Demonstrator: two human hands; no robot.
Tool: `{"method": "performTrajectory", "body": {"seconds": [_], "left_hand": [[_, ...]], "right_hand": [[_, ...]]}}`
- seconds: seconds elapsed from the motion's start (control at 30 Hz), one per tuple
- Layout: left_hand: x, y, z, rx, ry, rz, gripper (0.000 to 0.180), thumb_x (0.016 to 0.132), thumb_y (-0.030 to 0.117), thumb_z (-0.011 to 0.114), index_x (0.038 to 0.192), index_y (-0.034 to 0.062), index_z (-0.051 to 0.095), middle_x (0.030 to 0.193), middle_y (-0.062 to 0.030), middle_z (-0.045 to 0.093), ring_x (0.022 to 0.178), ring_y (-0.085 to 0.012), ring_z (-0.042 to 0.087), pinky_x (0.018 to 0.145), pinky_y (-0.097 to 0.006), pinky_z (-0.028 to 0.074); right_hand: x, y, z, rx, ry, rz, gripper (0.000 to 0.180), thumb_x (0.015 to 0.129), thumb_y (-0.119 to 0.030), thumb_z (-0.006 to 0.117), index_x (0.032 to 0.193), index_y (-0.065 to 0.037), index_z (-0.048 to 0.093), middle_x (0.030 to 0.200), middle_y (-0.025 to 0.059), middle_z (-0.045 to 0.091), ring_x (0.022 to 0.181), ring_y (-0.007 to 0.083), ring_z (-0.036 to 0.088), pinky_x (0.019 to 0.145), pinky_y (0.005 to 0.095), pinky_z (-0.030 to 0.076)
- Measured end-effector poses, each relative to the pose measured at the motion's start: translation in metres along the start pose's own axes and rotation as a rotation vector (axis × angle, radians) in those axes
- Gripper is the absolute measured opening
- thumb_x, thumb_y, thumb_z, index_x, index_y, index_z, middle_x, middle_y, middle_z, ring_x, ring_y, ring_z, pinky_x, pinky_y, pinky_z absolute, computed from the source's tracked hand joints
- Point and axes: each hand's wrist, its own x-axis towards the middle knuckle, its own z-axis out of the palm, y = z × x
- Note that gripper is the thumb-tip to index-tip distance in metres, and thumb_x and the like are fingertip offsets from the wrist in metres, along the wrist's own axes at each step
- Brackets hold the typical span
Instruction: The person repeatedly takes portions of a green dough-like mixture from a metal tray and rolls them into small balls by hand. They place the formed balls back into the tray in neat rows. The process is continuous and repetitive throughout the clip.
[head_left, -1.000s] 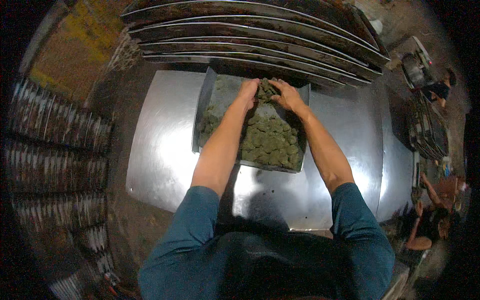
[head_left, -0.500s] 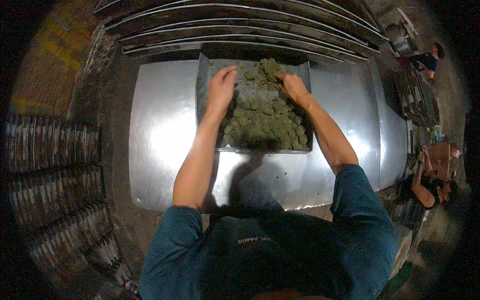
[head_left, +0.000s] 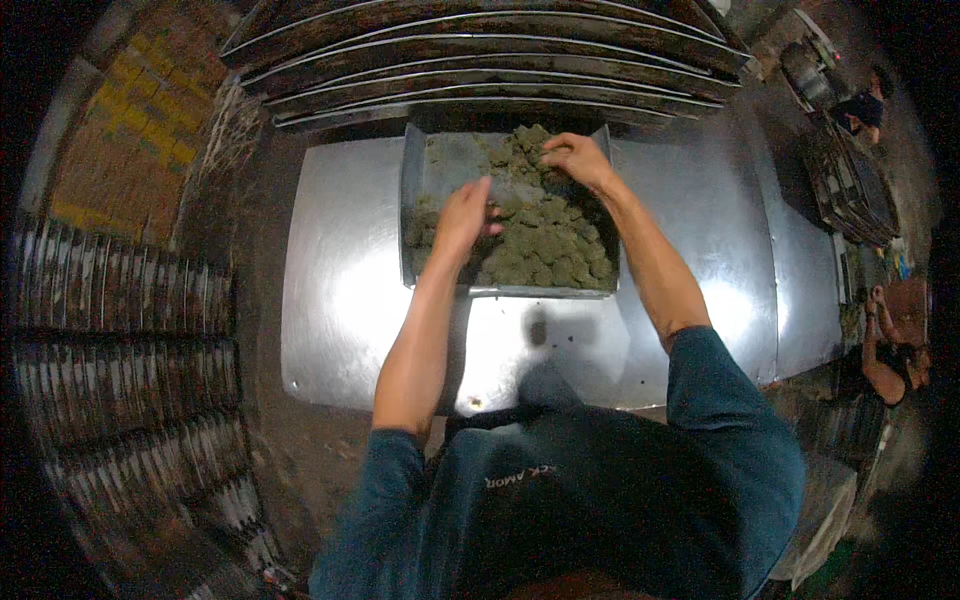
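A shallow metal tray (head_left: 409, 205) holds a soft, greenish-brown, dough-like mass. Its near part is covered with many small rounded lumps (head_left: 553, 245) set close together. Toward the far edge sits a looser, taller heap (head_left: 527, 150) of the same stuff. My left hand (head_left: 467, 218) is over the left side of the lumps, slightly blurred, its fingers apart and nothing visible in them. At the heap's right side, my right hand (head_left: 580, 160) has its fingers bent and fingertips closed on some of the mass.
The tray rests on a shiny metal table (head_left: 340, 260). Beyond it stands a stack of large dark trays (head_left: 490, 70) with pale edges. Racks of thin upright sheets (head_left: 125, 280) line the left. At the right are other people (head_left: 885, 360) and more stacked trays (head_left: 850, 180).
My left hand has come nearer, from the tray's far left to above the lumps. My right hand stays by the heap, which looks smaller and more spread. The view has shifted slightly.
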Motion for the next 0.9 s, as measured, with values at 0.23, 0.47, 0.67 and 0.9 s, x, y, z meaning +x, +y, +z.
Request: {"method": "performTrajectory", "body": {"seconds": [0.23,0.47,0.67,0.9], "left_hand": [[0.068,0.022,0.053,0.067,0.123,-0.051,0.051,0.091,0.041,0.032,0.074,-0.0034,0.051,0.055,-0.0111,0.049,0.040,-0.0209,0.045,0.035,-0.035,0.036],[0.090,0.001,0.011,0.114,0.259,0.150,0.045,0.090,0.038,0.039,0.065,0.0017,0.052,0.050,-0.0061,0.048,0.043,-0.0170,0.043,0.041,-0.033,0.030],[0.078,-0.003,-0.043,-0.088,0.243,-0.005,0.040,0.090,0.036,0.041,0.070,0.0037,0.054,0.055,-0.0038,0.049,0.044,-0.0144,0.043,0.040,-0.028,0.030],[0.033,0.014,-0.059,-0.454,-0.050,-0.056,0.029,0.090,0.032,0.045,0.083,0.0056,0.055,0.066,-0.0020,0.050,0.045,-0.0084,0.043,0.035,-0.021,0.031]], "right_hand": [[-0.038,-0.057,0.051,-0.697,0.200,-0.535,0.020,0.066,-0.006,0.059,0.085,-0.001,0.061,0.076,0.0202,0.059,0.075,0.0358,0.058,0.068,0.0440,0.046],[-0.001,-0.032,0.019,-0.488,0.069,-0.167,0.019,0.073,-0.014,0.063,0.090,-0.005,0.067,0.079,0.0173,0.063,0.067,0.0313,0.061,0.063,0.0383,0.049],[-0.012,0.031,0.061,-0.973,0.064,-0.085,0.011,0.071,-0.002,0.055,0.077,0.003,0.062,0.074,0.0234,0.060,0.070,0.0358,0.061,0.062,0.0431,0.050],[0.003,0.016,0.025,-0.020,0.146,0.274,0.017,0.073,-0.017,0.063,0.076,-0.001,0.061,0.076,0.0140,0.060,0.059,0.0239,0.056,0.051,0.0358,0.047]]}}
